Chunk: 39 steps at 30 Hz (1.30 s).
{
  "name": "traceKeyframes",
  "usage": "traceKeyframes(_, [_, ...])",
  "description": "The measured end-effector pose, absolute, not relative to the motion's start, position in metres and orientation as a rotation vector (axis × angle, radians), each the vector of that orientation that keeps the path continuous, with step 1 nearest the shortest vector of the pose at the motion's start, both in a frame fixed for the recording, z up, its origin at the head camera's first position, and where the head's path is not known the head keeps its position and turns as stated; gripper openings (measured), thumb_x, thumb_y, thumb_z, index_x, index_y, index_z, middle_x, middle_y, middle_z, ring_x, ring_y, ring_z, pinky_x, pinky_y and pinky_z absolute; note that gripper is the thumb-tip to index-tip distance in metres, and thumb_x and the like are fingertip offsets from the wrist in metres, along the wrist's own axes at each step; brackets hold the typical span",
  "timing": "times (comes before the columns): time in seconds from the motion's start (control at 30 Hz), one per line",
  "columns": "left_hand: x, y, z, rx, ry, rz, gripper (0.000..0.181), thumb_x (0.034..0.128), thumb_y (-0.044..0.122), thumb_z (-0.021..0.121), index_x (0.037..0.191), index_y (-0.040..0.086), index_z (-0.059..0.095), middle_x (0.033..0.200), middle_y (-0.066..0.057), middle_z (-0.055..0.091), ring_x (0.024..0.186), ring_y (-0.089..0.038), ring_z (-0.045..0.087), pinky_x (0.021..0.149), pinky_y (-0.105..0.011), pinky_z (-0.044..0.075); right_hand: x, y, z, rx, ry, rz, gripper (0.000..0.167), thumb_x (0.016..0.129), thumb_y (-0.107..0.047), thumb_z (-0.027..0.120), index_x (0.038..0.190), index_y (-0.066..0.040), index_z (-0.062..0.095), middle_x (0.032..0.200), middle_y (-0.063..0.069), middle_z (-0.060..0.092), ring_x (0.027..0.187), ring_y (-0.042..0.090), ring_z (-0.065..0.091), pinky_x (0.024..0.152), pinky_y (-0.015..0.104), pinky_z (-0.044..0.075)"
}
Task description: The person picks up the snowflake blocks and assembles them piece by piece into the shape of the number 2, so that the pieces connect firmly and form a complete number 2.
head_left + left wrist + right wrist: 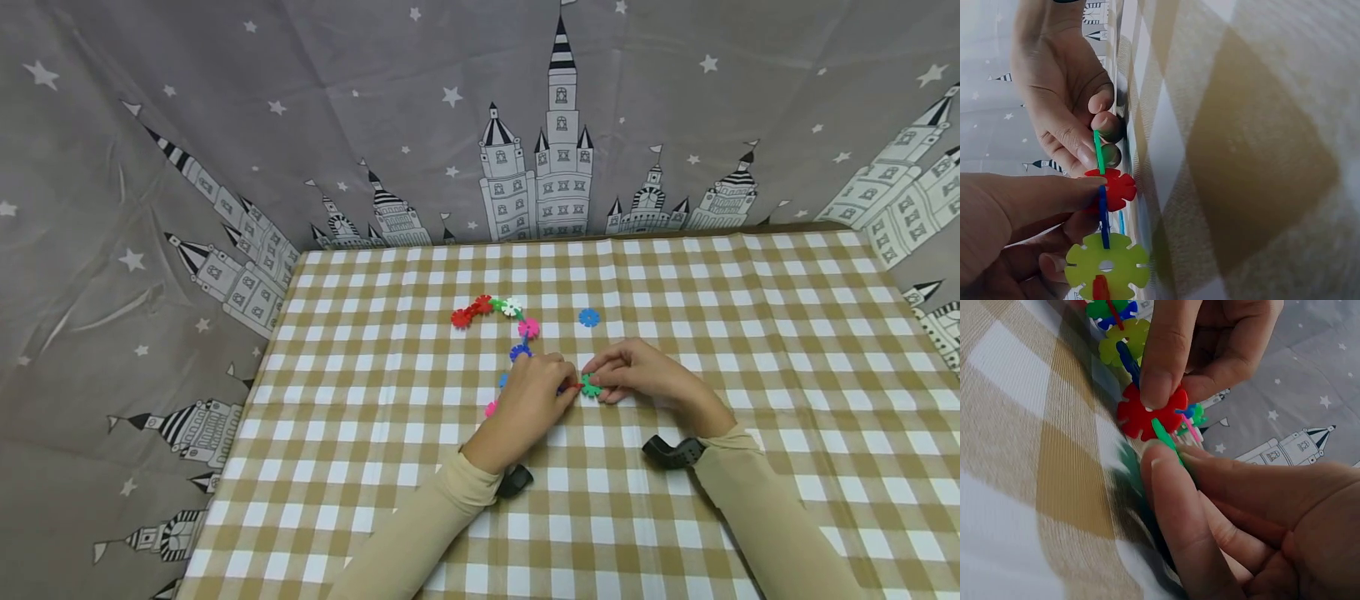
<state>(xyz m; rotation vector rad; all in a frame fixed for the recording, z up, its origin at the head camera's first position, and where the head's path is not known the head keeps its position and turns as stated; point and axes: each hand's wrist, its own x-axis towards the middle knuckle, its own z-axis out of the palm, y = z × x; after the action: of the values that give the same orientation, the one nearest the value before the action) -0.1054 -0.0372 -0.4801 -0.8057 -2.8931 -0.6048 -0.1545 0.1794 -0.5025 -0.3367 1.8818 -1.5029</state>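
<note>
My left hand [528, 400] pinches a red notched snowflake disc [1132, 417] between thumb and fingers. A green snowflake disc [591, 386] is pinched by my right hand [641, 372]; its edge meets the red disc's rim in both wrist views. How deep the slots interlock, I cannot tell. On the red disc's other side a blue disc [1104, 215] joins it to a yellow-green disc [1125, 262]. The linked chain curves away beyond my left hand, through a pink disc [528, 328] and a white disc [512, 307] to a red end disc [461, 319]. My left hand hides part of it.
A loose blue disc [589, 317] lies beyond my right hand on the checked tablecloth [360, 492]. A grey curtain [420, 125] with castles and stars hangs behind the table. Black wrist devices [673, 452] sit near both cuffs.
</note>
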Motion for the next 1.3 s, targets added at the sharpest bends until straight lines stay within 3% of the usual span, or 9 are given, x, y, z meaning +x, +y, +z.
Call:
traceKeyframes(0.2, [-0.104, -0.038, -0.483, -0.841, -2.799, -0.643, 0.011, 0.0911, 0.017, 0.079, 0.08, 0.016, 0.076, 0.076, 0.005, 0.07, 0.074, -0.012, 0.067, 0.074, -0.031, 0.046, -0.153, 0.175, -0.503, -0.288, 1.888, -1.515, 0.032, 0.097, -0.001, 0.064, 0.122, 0.02, 0.062, 0.082, 0.006, 0.077, 0.067, 0.006, 0.071, 0.065, 0.022, 0.061])
traceKeyframes(0.53, [-0.1, -0.041, -0.485, -0.815, -2.772, -0.65, 0.015, 0.0926, 0.017, 0.076, 0.079, 0.013, 0.071, 0.074, 0.003, 0.067, 0.071, -0.016, 0.064, 0.072, -0.032, 0.044, -0.151, 0.168, -0.503, -0.204, 1.826, -1.582, 0.034, 0.097, 0.003, 0.064, 0.123, 0.023, 0.059, 0.094, 0.016, 0.079, 0.072, 0.01, 0.074, 0.07, 0.023, 0.062])
traceKeyframes(1.03, [-0.101, -0.039, -0.479, -0.811, -2.766, -0.768, 0.013, 0.0919, 0.013, 0.076, 0.08, 0.01, 0.071, 0.075, 0.001, 0.069, 0.073, -0.016, 0.065, 0.07, -0.032, 0.047, -0.151, 0.169, -0.502, -0.175, 1.71, -1.648, 0.033, 0.097, 0.003, 0.062, 0.122, 0.024, 0.058, 0.088, 0.004, 0.079, 0.072, 0.009, 0.074, 0.069, 0.02, 0.061])
traceKeyframes(1.3, [-0.104, -0.041, -0.485, -0.82, -2.834, -0.807, 0.011, 0.091, 0.018, 0.079, 0.082, 0.013, 0.074, 0.079, 0.003, 0.072, 0.075, -0.012, 0.067, 0.072, -0.029, 0.045, -0.151, 0.169, -0.5, -0.294, 1.929, -1.468, 0.024, 0.098, -0.007, 0.067, 0.112, 0.013, 0.07, 0.082, 0.006, 0.077, 0.065, 0.008, 0.071, 0.061, 0.022, 0.06])
